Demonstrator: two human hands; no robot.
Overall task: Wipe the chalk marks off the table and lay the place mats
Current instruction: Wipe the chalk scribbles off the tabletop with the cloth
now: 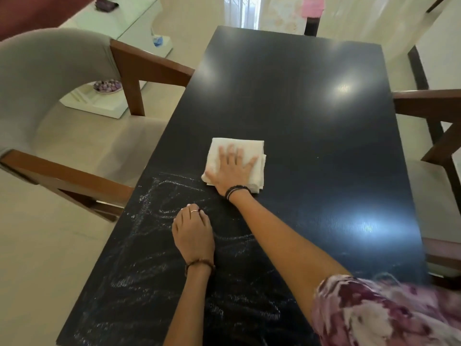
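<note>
The chalk marks (159,233) cover the near part of the table (311,108), running from the near edge up toward the middle and lying mostly on your left half. The far part of the dark top shows no chalk and reflects several bright lights.

The cloth (252,146) is white, folded into a rough square, and lies flat on the table just beyond the far right corner of the chalked area. Your right hand (233,171) rests on top of it, palm down, fingers straight and spread, pressing the cloth to the surface. It does not curl round the cloth. A dark band sits on that wrist, and a patterned purple and white sleeve (374,313) covers the upper arm at the lower right.

Your left hand (193,233) rests on the table inside the chalked area, near you and to the left of the cloth. Its fingers are curled under. From this angle you cannot tell whether they hold anything. It carries a ring on one finger and a dark band on the wrist.

A grey chair (50,78) with a wooden frame stands at the left side of the table. Another wooden chair (429,106) stands at the right side. The floor (37,258) is pale.
</note>
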